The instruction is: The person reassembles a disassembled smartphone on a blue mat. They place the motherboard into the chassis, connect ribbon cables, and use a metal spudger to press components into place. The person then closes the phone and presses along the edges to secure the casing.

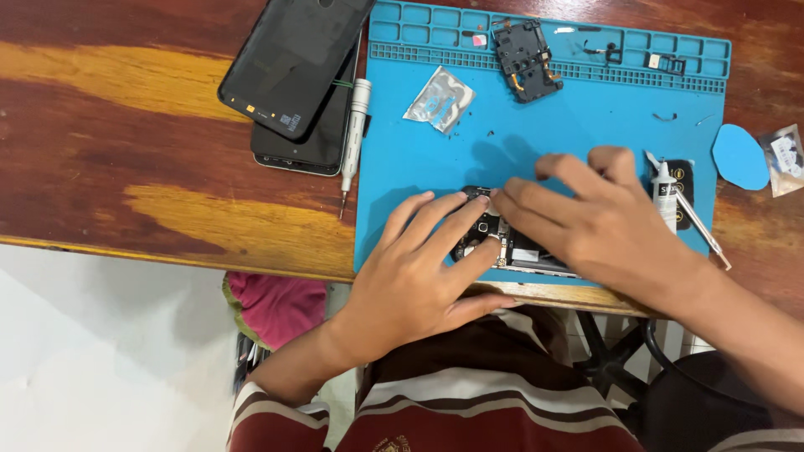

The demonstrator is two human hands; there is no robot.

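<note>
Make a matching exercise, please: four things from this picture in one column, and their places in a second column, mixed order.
Things:
1. opened phone
2. screwdriver
3. black inner frame
4. glue tube

Places:
A. on the blue mat, near its far edge
B. under both hands, at the mat's near edge
C. on the wooden table, just left of the mat
D. on the mat, right of the right hand

Pairs: 1-B, 2-C, 3-A, 4-D

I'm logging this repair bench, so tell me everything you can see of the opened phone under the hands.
The opened phone lies flat near the front edge of the blue repair mat, back cover off, with dark boards and small metal parts exposed. The left hand and right hand rest their fingertips on it and hide most of it.
</note>
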